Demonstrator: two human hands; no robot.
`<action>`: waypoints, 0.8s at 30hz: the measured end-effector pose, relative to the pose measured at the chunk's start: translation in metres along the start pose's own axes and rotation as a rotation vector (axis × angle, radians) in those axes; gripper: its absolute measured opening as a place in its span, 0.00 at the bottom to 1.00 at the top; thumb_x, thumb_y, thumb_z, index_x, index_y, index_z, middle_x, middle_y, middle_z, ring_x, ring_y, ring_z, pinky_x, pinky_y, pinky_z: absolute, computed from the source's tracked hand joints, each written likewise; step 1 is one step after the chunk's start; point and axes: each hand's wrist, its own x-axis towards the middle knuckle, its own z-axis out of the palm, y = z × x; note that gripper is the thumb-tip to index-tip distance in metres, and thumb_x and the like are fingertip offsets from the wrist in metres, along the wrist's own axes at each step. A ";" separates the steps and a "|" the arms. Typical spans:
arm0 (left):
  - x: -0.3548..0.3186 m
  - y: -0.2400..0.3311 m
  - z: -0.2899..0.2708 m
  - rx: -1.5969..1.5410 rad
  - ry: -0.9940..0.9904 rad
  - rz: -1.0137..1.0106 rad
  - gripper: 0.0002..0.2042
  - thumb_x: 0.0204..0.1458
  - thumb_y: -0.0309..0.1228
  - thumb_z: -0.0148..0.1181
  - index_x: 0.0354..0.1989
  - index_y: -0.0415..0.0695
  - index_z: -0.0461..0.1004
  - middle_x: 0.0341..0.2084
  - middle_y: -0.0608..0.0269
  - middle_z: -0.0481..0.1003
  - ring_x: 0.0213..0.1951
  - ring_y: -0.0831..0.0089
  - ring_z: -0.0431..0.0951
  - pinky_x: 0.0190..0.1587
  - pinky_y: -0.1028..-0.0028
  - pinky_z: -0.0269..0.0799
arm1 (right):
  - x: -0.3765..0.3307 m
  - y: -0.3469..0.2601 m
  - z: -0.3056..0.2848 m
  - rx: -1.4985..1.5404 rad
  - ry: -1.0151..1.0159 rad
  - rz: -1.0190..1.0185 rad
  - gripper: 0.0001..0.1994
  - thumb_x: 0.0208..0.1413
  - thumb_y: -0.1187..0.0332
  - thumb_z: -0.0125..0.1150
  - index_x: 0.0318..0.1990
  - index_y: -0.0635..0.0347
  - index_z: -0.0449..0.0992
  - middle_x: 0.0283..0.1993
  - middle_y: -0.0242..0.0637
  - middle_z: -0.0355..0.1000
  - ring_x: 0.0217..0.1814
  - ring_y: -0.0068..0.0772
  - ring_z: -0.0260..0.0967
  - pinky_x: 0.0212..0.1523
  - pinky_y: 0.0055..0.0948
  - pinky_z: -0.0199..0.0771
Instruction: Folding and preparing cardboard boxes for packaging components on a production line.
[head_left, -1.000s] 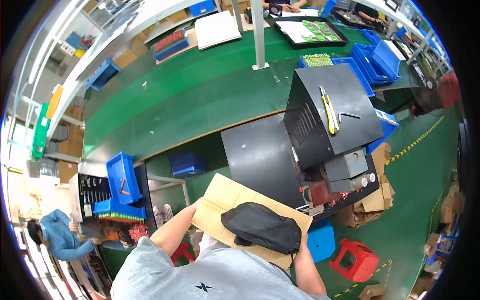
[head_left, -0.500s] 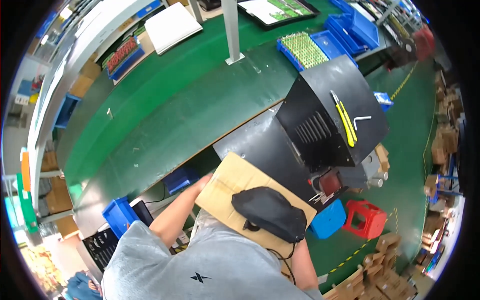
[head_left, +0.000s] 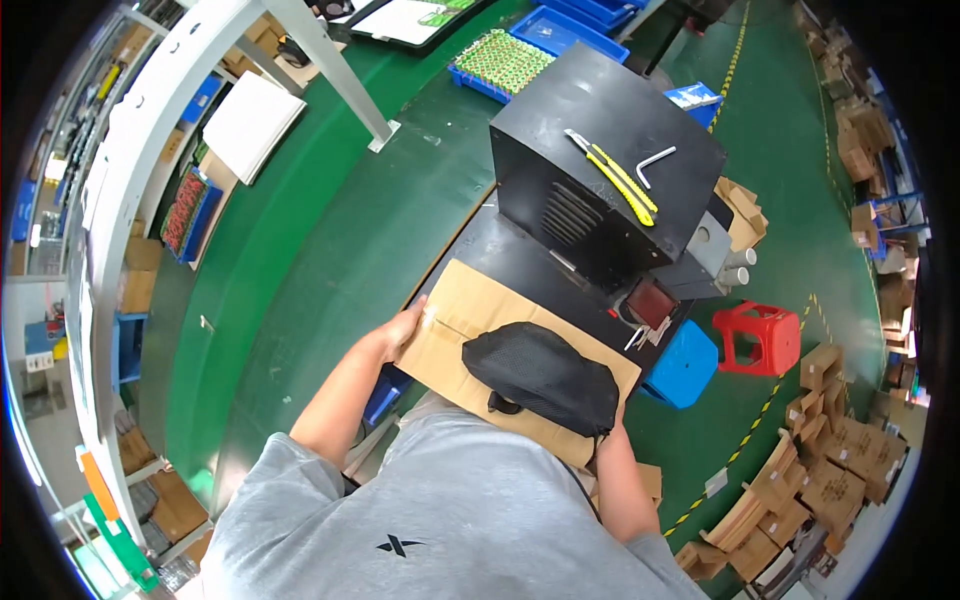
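Note:
A brown cardboard box [head_left: 470, 300] is held level in front of my body, its near edge close to my grey shirt. On top of it lies a black mesh pouch [head_left: 545, 375] with a dark cord hanging from its right end. My left hand [head_left: 405, 325] grips the box's left side, thumb along the edge and the other fingers mostly hidden beneath. At the right end my right hand [head_left: 612, 440] supports the box, its fingers largely hidden behind the box and pouch. Just beyond the box is a black metal machine [head_left: 570, 210] with a slotted side panel.
On the machine's top lie a yellow utility knife [head_left: 625, 185] and a hex key [head_left: 655, 165]. A green workbench [head_left: 330, 250] stretches along the left, with a blue tray of cells [head_left: 500, 62] at its far end. Blue [head_left: 682, 365] and red stools [head_left: 760, 338] stand right; cartons [head_left: 830, 470] pile beyond.
My view has turned to the right, so the bench and machine have shifted left in the picture. Held in both hands, the box has come nearer the black machine.

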 end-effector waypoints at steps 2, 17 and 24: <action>-0.008 0.006 0.010 0.032 0.070 0.061 0.35 0.65 0.61 0.37 0.64 0.42 0.68 0.59 0.51 0.72 0.57 0.61 0.74 0.62 0.61 0.66 | -0.008 -0.015 0.022 0.034 0.070 0.032 0.26 0.70 0.51 0.38 0.62 0.60 0.70 0.58 0.44 0.74 0.55 0.43 0.76 0.54 0.41 0.80; 0.002 0.012 0.057 0.937 1.039 0.530 0.28 0.64 0.55 0.45 0.45 0.38 0.75 0.31 0.40 0.80 0.38 0.44 0.81 0.42 0.53 0.75 | -0.038 -0.032 -0.007 -0.380 0.677 -0.143 0.15 0.65 0.64 0.55 0.54 0.62 0.75 0.48 0.37 0.75 0.52 0.33 0.74 0.52 0.31 0.74; 0.010 0.011 0.059 0.977 1.033 0.520 0.31 0.64 0.57 0.43 0.48 0.37 0.74 0.34 0.40 0.80 0.39 0.45 0.81 0.43 0.54 0.76 | -0.073 -0.042 0.114 -1.814 0.217 -0.696 0.41 0.44 0.52 0.74 0.65 0.59 0.65 0.70 0.53 0.56 0.74 0.58 0.48 0.74 0.52 0.43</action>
